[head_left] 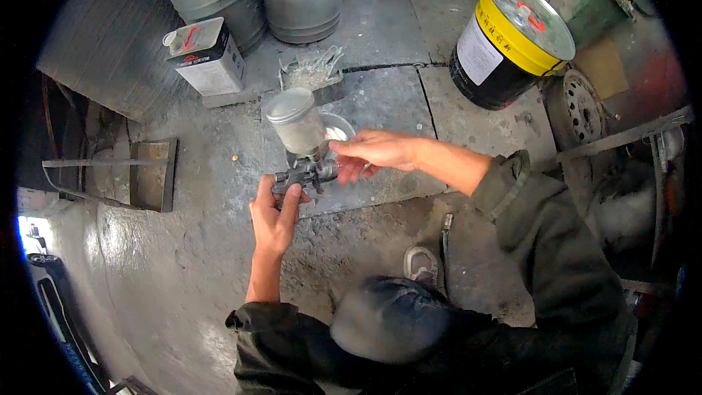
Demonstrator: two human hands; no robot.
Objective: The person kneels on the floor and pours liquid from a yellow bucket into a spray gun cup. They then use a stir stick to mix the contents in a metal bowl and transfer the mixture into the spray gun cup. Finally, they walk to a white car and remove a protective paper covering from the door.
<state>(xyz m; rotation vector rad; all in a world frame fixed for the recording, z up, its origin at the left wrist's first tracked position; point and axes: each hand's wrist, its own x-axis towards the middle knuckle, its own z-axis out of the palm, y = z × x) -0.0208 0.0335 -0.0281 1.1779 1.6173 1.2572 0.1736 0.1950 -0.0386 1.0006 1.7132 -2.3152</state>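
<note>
A spray gun [300, 173] with a cloudy, lidded paint cup [295, 117] on top is held in front of me, the cup leaning a little to the left. My left hand [273, 221] is closed around the gun's body, thumb on the near side. At the gun's right end, just below the cup, my right hand [375, 152] has its thumb and curled fingers about the metal fitting; some fingertips are hidden or slightly blurred. Behind the cup stands a round open container [338, 126] with pale material inside, partly covered by the cup.
Beyond the gun is a tray of wiry scraps [311, 73]. A rectangular can [208, 58], grey metal drums [302, 0] and a black-yellow drum [512, 40] stand around. A metal frame [153, 175] lies left, a wheel rim [583, 110] right. A hose [444, 245] runs beside my shoe.
</note>
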